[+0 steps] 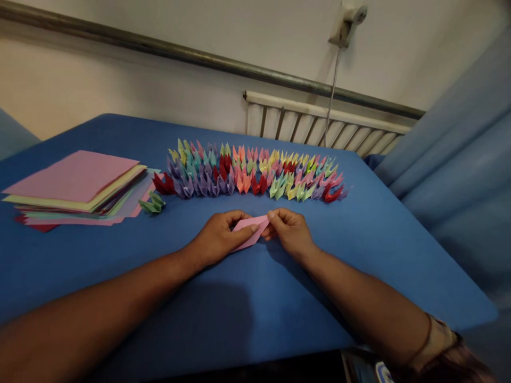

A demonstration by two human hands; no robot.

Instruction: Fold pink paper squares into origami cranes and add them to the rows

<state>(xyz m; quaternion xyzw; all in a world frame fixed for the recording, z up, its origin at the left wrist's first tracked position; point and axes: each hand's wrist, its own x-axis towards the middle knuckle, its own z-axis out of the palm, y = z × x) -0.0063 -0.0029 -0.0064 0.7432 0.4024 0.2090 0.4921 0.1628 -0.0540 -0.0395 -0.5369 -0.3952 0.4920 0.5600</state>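
Between my hands, just above the blue table, is a folded piece of pink origami paper (248, 239). My left hand (221, 236) grips its left part, thumb lying on top. At its right tip, the thumb and fingers of my right hand (290, 231) pinch the paper. Beyond my hands stand several rows of folded paper cranes (249, 173) in red, purple, pink, yellow, green and blue. A lone green paper crane (152, 203) sits to the left, apart from the front row. The underside of the pink paper is hidden.
A stack of coloured paper sheets (75, 178), pink on top, lies at the left of the blue table (191, 330). Behind the table are a metal rail (191, 59), a radiator (295, 109) and a hanging cord (332, 101). Blue curtains (459, 154) hang at the right.
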